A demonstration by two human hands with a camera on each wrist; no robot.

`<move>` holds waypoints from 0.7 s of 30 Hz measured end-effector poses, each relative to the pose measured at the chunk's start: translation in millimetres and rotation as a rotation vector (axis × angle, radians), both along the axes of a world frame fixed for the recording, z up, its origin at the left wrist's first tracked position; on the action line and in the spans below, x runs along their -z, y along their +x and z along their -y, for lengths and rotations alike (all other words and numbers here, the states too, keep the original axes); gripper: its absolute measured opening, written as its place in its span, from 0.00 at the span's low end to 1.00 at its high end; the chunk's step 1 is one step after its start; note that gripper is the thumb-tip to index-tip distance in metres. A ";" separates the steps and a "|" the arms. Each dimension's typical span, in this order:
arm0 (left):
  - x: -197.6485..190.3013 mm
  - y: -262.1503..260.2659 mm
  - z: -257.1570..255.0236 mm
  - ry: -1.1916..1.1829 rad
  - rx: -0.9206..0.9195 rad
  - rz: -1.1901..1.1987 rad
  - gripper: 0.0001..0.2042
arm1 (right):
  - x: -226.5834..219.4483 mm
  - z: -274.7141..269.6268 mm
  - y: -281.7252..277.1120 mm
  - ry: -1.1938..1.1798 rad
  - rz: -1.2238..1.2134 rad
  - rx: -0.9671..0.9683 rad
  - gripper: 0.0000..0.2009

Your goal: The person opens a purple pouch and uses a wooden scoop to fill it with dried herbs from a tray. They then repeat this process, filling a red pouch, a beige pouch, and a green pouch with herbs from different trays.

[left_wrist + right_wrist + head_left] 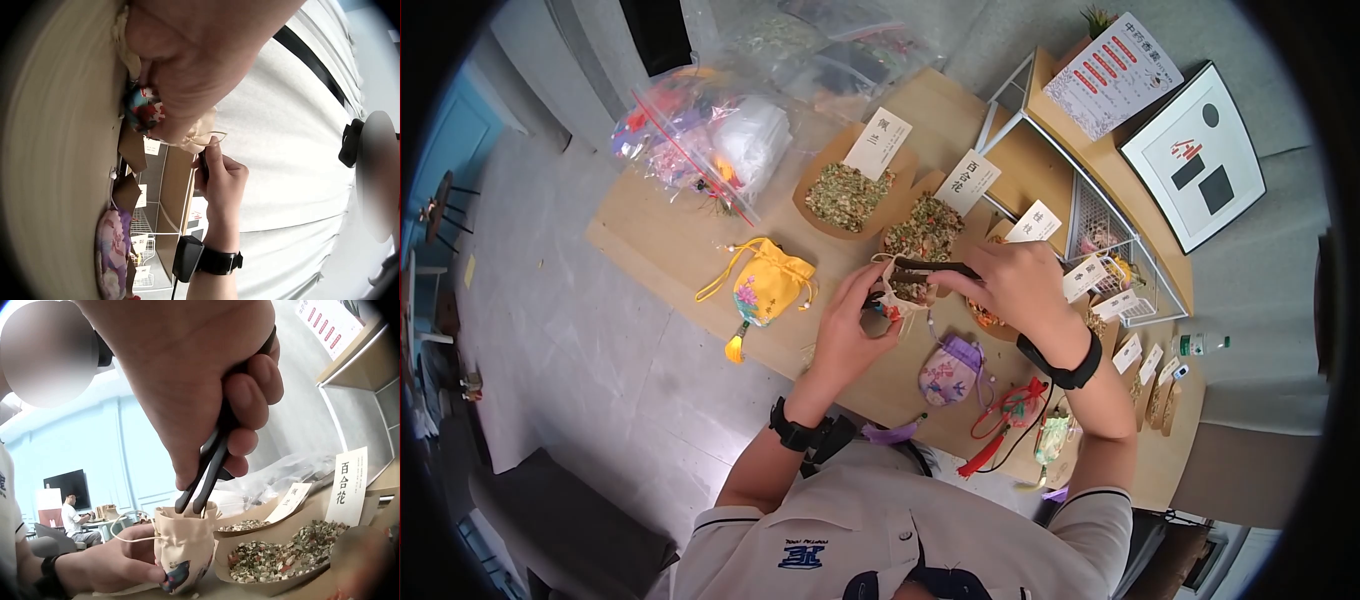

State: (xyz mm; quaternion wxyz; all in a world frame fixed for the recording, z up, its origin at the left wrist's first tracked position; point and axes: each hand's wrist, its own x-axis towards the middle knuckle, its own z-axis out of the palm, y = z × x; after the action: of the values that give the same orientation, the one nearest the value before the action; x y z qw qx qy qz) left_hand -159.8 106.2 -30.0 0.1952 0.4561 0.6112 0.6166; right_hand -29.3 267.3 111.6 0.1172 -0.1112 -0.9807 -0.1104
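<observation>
A cream drawstring pouch point(185, 540) with a colourful print stands upright with its mouth open, and the left hand point(128, 559) grips its side. Black tongs point(215, 459) are held in the right hand point(1022, 290), their tips at the pouch's mouth. Dried plant bits show inside the pouch in the head view. In the left wrist view the left hand point(187, 62) covers much of the pouch point(199, 130). Beyond it, the right hand point(225, 187) holds the dark tool. Close by is a paper tray of mixed dried herbs point(922, 228).
A yellow pouch point(768, 285) lies to the left, a purple pouch point(951, 370) nearer the body. Further trays with labels point(877, 143) line the table's back and right. Plastic bags point(745, 140) lie at the back left; a shelf point(1100, 175) stands at the right.
</observation>
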 end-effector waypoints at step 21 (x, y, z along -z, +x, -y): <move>3.4 0.6 -1.0 0.028 0.007 0.057 0.35 | -25.8 -8.7 13.4 -0.100 0.051 0.046 0.27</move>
State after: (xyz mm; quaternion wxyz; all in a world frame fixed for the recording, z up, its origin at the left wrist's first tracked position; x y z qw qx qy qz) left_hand -159.1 107.2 -33.4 0.2083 0.4434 0.5950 0.6371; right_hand -15.8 276.0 137.5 0.0839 -0.1365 -0.9848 -0.0668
